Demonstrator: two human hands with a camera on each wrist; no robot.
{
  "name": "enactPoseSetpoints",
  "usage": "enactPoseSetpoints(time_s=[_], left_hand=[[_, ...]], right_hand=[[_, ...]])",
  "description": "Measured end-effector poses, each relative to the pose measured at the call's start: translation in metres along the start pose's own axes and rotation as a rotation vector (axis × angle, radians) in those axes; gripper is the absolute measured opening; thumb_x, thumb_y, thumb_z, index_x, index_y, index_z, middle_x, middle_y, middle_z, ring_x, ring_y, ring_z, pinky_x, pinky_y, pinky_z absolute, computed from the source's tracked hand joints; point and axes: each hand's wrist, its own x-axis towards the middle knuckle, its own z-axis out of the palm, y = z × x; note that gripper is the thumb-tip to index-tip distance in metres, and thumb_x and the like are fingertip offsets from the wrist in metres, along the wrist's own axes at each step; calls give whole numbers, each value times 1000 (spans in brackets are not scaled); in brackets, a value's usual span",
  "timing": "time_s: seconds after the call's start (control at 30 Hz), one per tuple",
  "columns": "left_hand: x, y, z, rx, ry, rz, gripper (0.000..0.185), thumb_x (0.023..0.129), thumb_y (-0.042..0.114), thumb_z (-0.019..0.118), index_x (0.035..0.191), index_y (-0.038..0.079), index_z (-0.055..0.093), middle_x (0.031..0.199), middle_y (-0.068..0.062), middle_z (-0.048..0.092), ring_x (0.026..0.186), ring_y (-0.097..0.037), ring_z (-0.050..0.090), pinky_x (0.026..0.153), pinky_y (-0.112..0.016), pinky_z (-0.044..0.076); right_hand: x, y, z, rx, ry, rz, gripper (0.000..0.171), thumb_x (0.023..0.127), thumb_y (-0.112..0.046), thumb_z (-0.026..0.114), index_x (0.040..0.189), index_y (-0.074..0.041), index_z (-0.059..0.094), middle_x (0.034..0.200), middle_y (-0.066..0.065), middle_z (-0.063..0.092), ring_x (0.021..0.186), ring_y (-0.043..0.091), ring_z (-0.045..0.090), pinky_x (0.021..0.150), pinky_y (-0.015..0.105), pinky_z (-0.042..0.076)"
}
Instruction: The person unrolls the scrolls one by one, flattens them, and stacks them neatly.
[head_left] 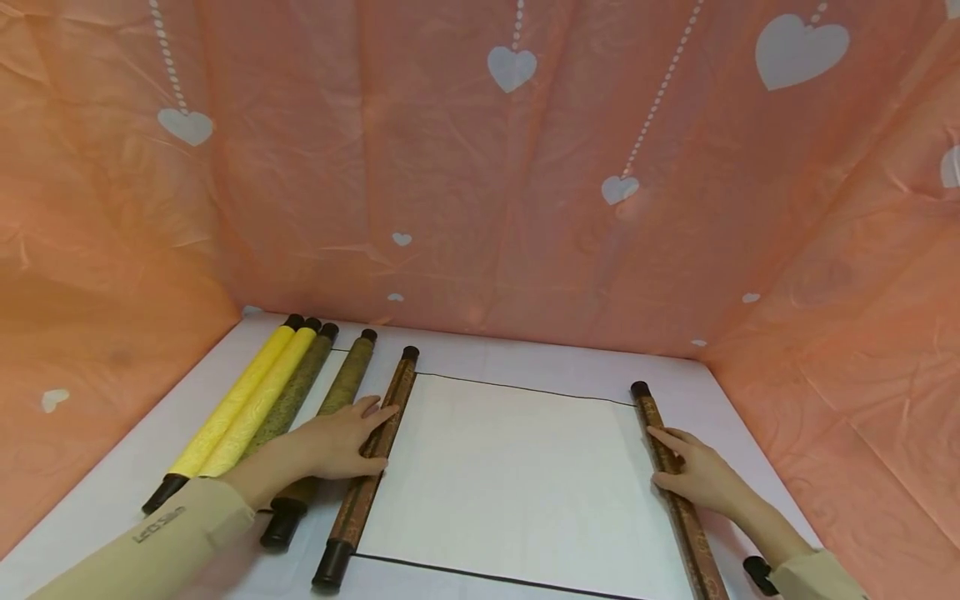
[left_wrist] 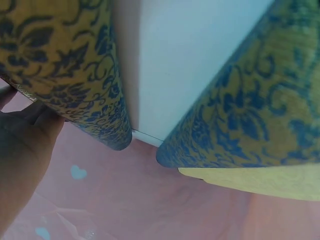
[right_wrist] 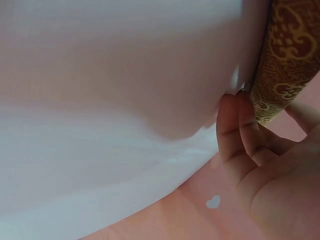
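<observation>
Pink heart-print sheeting (head_left: pixel 480 208) walls your white table (head_left: pixel 525 367). At its middle lies the unrolled scroll (head_left: pixel 510 483), its near edge cut off. Your left hand (head_left: pixel 341 442) presses flat on the scroll's left roller (head_left: pixel 371 467); your right hand (head_left: pixel 693 475) rests with fingers extended on the right roller (head_left: pixel 675 492). Four rolled scrolls (head_left: pixel 285 400) lie left of it.

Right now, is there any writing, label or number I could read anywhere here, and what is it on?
One small print on the left sleeve: too blurred and tilted to read for certain.
The open scroll is blank white.
The rolled scrolls and the backdrop carry only patterns and hearts, no words.
</observation>
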Motion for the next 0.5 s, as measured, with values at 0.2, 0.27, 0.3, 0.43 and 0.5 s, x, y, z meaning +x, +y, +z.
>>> enactPoseSetpoints(time_s=[0.2,0.27,0.3,0.43,0.5], left_hand=[[-4,-2,-2,8,-6,-28,86,92,46,70,162,11,37,157,-27,42,141,-52,42,100,-67,46],[-4,-3,-3,10,-12,-39,84,90,42,68,162,12,38,155,-25,45,141,-53,41,99,-66,47],[-5,-4,-3,13,-15,-40,83,89,41,67,162,13,38,154,-25,46,141,-54,41,98,-66,47],[-7,-7,-4,22,-15,-41,79,87,37,64,160,15,43,150,-25,50,141,-54,41,98,-66,48],[-9,-8,-5,26,-13,-36,77,88,37,64,159,15,44,149,-25,52,141,-54,41,99,-67,47]], right_hand=[[-1,4,-3,43,-40,43,64,88,-15,74,147,1,56,147,42,42,105,42,63,74,44,47],[-3,3,-4,40,-38,49,58,89,-14,70,144,-1,60,146,43,42,117,51,58,78,48,47],[-3,3,-4,38,-34,54,55,89,-14,69,143,-2,62,146,43,42,120,54,56,79,50,47],[-4,5,-4,18,-18,60,51,90,-13,65,139,-3,66,144,44,45,119,53,56,81,50,46],[-4,6,-5,21,-23,70,51,90,-13,64,140,-3,65,145,44,44,111,45,58,78,47,45]])
